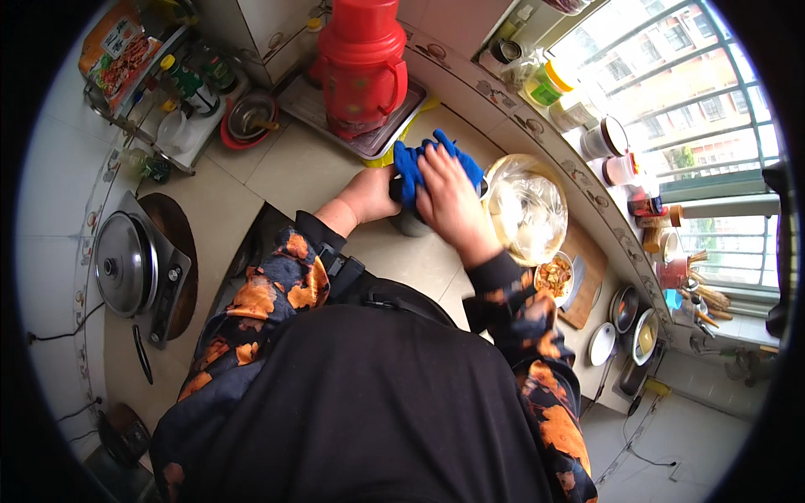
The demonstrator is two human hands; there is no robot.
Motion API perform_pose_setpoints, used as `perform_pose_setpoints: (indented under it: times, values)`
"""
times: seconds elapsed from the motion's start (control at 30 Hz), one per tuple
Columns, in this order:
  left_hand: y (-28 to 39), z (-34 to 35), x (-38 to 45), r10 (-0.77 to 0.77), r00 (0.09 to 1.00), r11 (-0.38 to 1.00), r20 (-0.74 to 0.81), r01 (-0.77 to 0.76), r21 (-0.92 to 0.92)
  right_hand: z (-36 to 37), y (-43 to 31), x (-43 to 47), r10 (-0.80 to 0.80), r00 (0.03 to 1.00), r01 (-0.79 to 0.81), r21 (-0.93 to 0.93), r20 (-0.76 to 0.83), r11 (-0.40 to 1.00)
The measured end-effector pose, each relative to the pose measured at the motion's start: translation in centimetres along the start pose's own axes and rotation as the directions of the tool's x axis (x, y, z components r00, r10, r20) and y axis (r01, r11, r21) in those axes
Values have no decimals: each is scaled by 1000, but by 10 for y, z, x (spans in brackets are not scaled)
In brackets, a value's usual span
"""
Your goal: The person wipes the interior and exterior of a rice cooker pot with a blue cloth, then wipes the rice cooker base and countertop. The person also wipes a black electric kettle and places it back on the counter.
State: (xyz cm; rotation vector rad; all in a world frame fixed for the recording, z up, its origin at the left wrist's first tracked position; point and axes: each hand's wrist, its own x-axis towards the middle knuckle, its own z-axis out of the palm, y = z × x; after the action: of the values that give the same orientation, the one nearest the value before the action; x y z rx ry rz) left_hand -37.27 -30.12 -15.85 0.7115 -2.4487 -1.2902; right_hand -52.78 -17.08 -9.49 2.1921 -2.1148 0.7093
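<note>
A blue fabric glove or cloth lies bunched over the top of a dark-rimmed container, whose grey side shows below. My left hand holds the container's left side at a dark part, its fingertips partly hidden. My right hand lies across the blue fabric from above, fingers stretched forward and thumb bent toward me. Just right of it stands a wide bowl covered with clear plastic film.
A red thermos stands on a metal tray ahead. To the left, a lidded pan sits on a cooktop. At right are a food bowl and a knife on a cutting board. Jars line the windowsill.
</note>
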Motion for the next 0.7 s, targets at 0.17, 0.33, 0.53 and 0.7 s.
perform_pose_setpoints:
  times: [0.17, 0.33, 0.53, 0.7]
  values:
    - [-7, 16, 6, 90, 996, 994, 18, -89, -63, -21, -28, -70, -35, 996, 37, -22, 84, 999]
    - [-5, 4, 0, -70, 983, 997, 169, 64, 42, 5, 1, -2, -48, 998, 50, 30, -49, 998]
    - [-2, -2, -5, -126, 989, 992, 70, 128, -15, 5, 2, 0, -33, 998, 38, 106, -44, 994]
    - [3, 0, 3, 27, 980, 999, 197, -32, 23, -6, -31, -88, -28, 999, 30, -73, 33, 997]
